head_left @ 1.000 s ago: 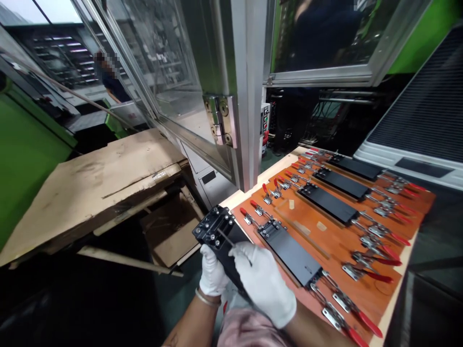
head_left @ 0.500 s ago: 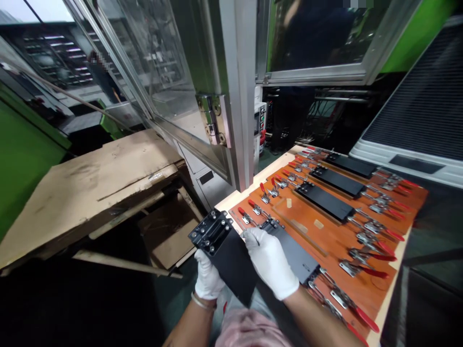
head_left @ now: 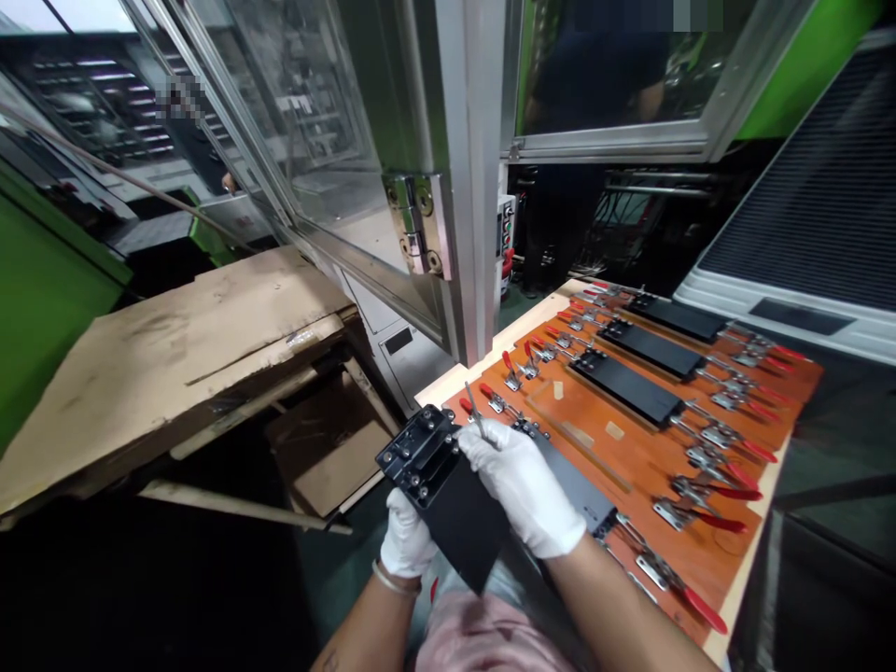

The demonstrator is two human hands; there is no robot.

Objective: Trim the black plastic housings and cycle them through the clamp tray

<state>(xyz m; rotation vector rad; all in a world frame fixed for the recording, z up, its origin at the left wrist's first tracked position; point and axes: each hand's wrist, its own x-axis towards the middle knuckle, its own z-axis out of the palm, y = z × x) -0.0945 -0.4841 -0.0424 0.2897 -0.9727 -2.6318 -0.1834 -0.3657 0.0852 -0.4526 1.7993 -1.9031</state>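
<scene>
My left hand (head_left: 407, 537), in a white glove, grips the lower left edge of a black rectangular panel (head_left: 466, 518). The panel is tilted over my lap, its upper end a slotted block with several round metal inserts. In my right hand (head_left: 522, 481), also gloved, is a thin grey metal tool (head_left: 473, 409) pinched between thumb and fingers, its end sticking up. Its exact kind does not show. My right fingers are at the panel's upper right edge, by the inserts. Behind this hand a similar dark grey panel (head_left: 570, 481) lies on the orange board, partly hidden.
The orange fixture board (head_left: 672, 467) carries several black panels (head_left: 626, 387) and red-handled toggle clamps (head_left: 690, 597). A metal-framed door (head_left: 476, 233) stands close ahead. Cardboard (head_left: 175, 327) covers a table at left. One person (head_left: 200, 149) is at far left; another (head_left: 595, 75) shows behind the window.
My right hand has shifted slightly left to the panel's insert end, and the thin tool now points upward. The held panel has moved a little right.
</scene>
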